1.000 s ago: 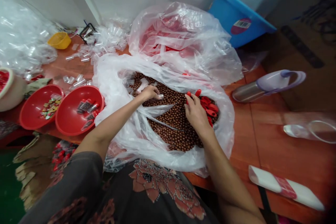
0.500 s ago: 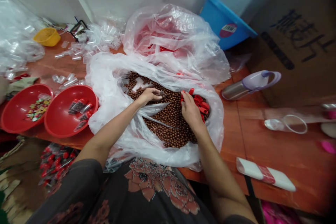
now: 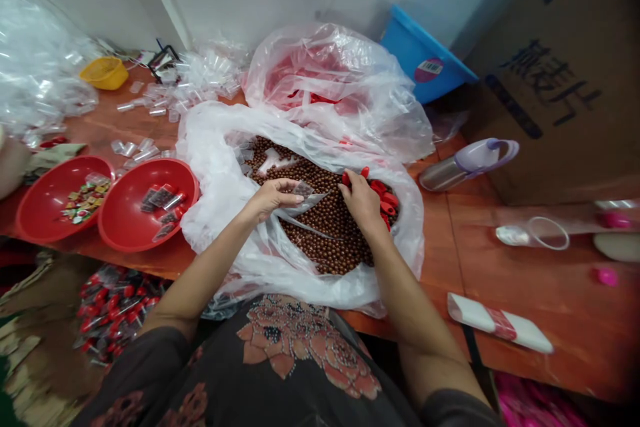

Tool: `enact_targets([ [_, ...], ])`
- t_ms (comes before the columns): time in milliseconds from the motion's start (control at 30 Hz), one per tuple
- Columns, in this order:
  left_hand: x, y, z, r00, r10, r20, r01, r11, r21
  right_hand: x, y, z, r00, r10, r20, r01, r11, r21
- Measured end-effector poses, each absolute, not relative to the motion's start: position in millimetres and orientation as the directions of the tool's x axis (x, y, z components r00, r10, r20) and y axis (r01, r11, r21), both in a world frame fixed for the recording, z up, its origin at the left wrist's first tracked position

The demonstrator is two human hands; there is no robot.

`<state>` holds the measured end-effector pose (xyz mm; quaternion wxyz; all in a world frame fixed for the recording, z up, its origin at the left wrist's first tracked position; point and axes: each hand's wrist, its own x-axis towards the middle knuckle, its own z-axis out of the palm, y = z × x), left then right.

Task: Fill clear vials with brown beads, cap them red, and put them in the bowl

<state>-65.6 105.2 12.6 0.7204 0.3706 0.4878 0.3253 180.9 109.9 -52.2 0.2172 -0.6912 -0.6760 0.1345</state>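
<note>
Change: our left hand (image 3: pixel 271 199) moves back a bit | Grip: left pinches a small clear bag (image 3: pixel 303 189); right hand (image 3: pixel 361 201) curls by red plastic pieces (image 3: pixel 384 203), hold unclear | Place: both over brown beads (image 3: pixel 320 220), inside the white plastic bag (image 3: pixel 210 213)

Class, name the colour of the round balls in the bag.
The balls are glossy brown, best seen in the head view.

Carton (image 3: pixel 550 153): black Chinese chars, prob. 燕麦片; barcode sticker (image 3: pixel 429 70) on blue tub (image 3: pixel 405 47) illegible.
</note>
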Motion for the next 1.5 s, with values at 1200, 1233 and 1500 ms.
enact_targets([
  [1200,-63,38,12,0.39,0.848,-0.358,-0.36,0.499,0.789,140,29,-3,-0.122,0.954,-0.273,-0.548,-0.294,-0.783],
  [1233,-64,36,11,0.404,0.844,-0.352,-0.341,0.496,0.798,140,29,-1,-0.125,0.954,-0.272,-0.543,-0.295,-0.786],
  [1500,-60,24,4,0.467,0.815,-0.342,-0.196,0.473,0.859,134,26,-2,-0.058,0.978,-0.2,-0.393,-0.206,-0.896],
])
